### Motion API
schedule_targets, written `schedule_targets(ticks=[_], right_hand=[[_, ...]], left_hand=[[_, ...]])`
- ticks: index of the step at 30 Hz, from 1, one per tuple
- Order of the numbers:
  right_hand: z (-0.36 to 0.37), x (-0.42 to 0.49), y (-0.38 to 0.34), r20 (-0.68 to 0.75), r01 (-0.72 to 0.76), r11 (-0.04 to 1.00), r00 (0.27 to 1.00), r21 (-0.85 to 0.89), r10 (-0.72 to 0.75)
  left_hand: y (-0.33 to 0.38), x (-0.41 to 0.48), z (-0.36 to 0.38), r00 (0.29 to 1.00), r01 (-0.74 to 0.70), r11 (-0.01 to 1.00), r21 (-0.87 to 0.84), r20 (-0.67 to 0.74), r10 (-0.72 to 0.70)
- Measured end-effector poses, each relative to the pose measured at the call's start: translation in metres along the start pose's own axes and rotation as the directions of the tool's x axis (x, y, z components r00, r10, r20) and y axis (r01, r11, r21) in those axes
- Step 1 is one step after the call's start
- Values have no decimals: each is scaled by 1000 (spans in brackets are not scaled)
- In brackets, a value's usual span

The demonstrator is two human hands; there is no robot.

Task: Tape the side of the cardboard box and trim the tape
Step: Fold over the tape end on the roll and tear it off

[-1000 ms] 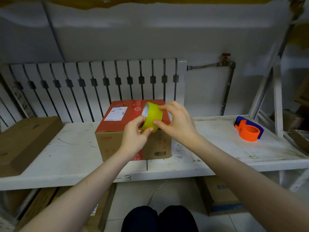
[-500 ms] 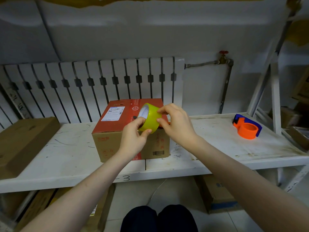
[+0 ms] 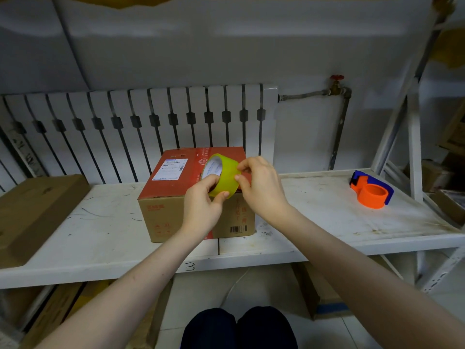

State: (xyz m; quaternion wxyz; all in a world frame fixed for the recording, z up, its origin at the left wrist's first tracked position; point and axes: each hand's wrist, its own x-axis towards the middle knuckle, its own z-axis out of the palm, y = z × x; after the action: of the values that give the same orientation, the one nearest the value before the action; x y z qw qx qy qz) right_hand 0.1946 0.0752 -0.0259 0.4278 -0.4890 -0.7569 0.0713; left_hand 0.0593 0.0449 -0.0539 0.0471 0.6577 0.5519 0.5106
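A cardboard box [image 3: 166, 217] with a red top and a white shipping label stands on the white shelf [image 3: 100, 238], in the middle. Above its right front corner I hold a roll of yellow tape [image 3: 225, 176]. My left hand [image 3: 202, 207] grips the roll from below, thumb on its outer face and fingers inside the core. My right hand [image 3: 261, 187] pinches at the roll's right edge with thumb and forefinger. Whether a loose tape end is lifted I cannot tell.
An orange and blue tape dispenser [image 3: 371, 191] lies at the right of the shelf. A flat brown carton [image 3: 32, 212] rests at the left. A white radiator [image 3: 141, 129] and a pipe with a red valve [image 3: 337, 83] run behind. More boxes sit under the shelf [image 3: 317, 295].
The roll and both hands stay over the box's right front corner. My right fingers have shifted slightly on the roll's edge; the view has swung a little.
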Motion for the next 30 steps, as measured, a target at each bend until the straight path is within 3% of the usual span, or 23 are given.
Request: schedule_targets(ticks=[9, 14, 30], right_hand=[[6, 1, -3, 101, -13, 1000, 995, -1, 13], [7, -3, -2, 3, 23, 999, 1000, 37, -23], [5, -3, -11, 60, -27, 991, 998, 128, 20]], left_hand=[[-7, -4, 1, 999, 34, 999, -34, -9, -34], [-5, 0, 2, 999, 40, 999, -5, -7, -40], [2, -4, 5, 997, 36, 999, 10, -67, -36]])
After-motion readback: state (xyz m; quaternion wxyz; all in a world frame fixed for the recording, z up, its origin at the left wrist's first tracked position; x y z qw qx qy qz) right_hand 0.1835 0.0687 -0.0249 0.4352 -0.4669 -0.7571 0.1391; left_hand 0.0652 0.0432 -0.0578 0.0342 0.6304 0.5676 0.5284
